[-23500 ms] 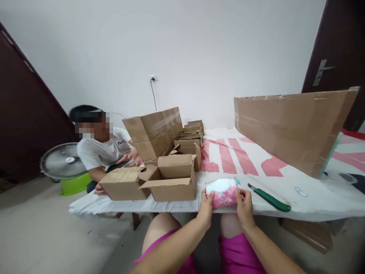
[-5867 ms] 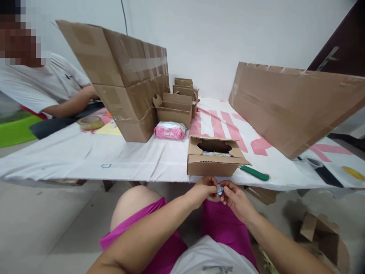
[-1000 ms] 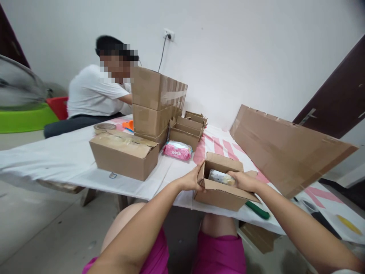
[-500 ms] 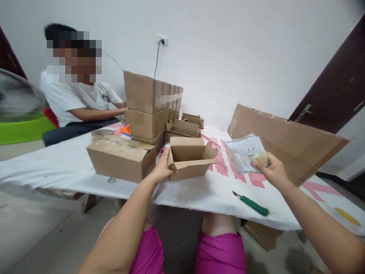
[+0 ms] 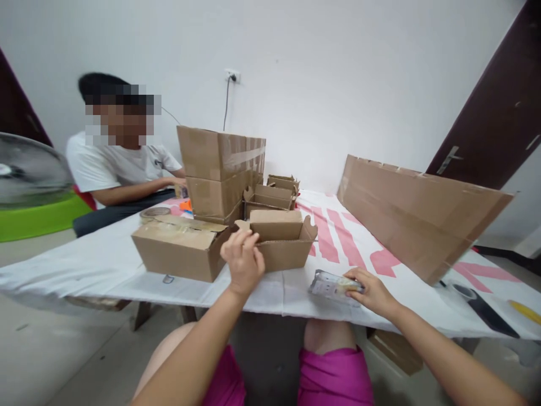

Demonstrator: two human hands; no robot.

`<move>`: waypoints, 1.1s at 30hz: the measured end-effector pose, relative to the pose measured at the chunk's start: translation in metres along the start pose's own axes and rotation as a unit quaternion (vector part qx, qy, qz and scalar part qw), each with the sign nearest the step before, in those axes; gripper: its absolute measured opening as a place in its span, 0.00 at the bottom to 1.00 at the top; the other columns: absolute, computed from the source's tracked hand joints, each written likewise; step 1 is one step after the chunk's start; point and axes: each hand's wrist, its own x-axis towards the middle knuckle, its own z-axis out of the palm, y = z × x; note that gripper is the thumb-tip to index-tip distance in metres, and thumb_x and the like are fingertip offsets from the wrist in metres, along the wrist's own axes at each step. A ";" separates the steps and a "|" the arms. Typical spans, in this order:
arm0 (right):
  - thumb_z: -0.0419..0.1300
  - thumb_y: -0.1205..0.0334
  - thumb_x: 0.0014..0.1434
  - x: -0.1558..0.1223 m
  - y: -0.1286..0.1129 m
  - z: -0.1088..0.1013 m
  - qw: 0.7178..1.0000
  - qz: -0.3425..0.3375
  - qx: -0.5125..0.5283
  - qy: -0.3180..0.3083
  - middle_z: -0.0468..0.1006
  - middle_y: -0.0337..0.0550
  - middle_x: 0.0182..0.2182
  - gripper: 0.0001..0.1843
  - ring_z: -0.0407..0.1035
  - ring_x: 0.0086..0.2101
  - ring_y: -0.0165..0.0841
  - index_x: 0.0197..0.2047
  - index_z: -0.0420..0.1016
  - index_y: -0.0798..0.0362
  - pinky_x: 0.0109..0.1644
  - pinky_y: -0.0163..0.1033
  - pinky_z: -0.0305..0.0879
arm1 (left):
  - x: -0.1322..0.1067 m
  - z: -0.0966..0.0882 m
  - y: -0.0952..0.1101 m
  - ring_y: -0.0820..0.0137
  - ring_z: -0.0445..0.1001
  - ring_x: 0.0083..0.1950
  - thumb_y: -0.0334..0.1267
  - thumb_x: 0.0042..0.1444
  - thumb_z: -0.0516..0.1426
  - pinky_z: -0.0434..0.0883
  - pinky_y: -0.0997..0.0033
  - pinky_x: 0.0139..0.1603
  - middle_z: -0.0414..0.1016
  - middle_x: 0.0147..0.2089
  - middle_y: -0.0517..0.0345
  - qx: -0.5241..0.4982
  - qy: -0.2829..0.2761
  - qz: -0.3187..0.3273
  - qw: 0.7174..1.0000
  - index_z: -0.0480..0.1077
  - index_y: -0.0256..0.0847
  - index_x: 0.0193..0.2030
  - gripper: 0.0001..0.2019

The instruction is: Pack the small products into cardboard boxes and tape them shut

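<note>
Cardboard, brown and plain, makes the small open box (image 5: 282, 239) on the white table (image 5: 84, 265); the left hand (image 5: 242, 263) grips its near-left flap. The right hand (image 5: 369, 290) pinches a flat silvery packet (image 5: 332, 286) at the table edge. A closed box (image 5: 181, 248) stands just left, and a stack of boxes (image 5: 220, 172) behind.

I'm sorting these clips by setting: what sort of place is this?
Probably a room used as a makeshift packing station: small brown cardboard boxes crowd a white cloth-covered table, a roll of packing tape lies there, and a seated co-worker works alongside.
</note>
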 end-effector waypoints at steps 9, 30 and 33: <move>0.65 0.49 0.46 -0.015 0.043 0.018 0.981 0.128 0.077 0.122 0.75 0.49 0.45 0.28 0.72 0.43 0.43 0.49 0.69 0.50 0.46 0.48 0.70 | -0.076 0.039 0.063 0.54 0.63 0.62 0.34 0.54 0.52 0.60 0.49 0.62 0.66 0.60 0.43 -0.216 -0.407 0.162 0.872 0.63 0.42 0.60 0.25; 0.51 0.62 0.53 0.053 0.104 0.029 0.952 0.182 0.190 0.158 0.76 0.46 0.45 0.17 0.71 0.45 0.37 0.46 0.66 0.52 0.48 0.44 0.68 | -0.022 0.142 0.116 0.55 0.67 0.61 0.44 0.57 0.56 0.63 0.62 0.57 0.68 0.60 0.40 -0.137 -0.415 -0.173 0.883 0.58 0.39 0.59 0.25; 0.51 0.63 0.52 0.081 0.118 0.014 0.941 0.202 0.210 0.171 0.76 0.47 0.45 0.17 0.71 0.45 0.35 0.46 0.66 0.53 0.48 0.42 0.68 | 0.001 0.163 0.136 0.54 0.70 0.57 0.43 0.57 0.56 0.65 0.60 0.54 0.71 0.55 0.38 -0.096 -0.412 -0.207 0.882 0.61 0.38 0.55 0.20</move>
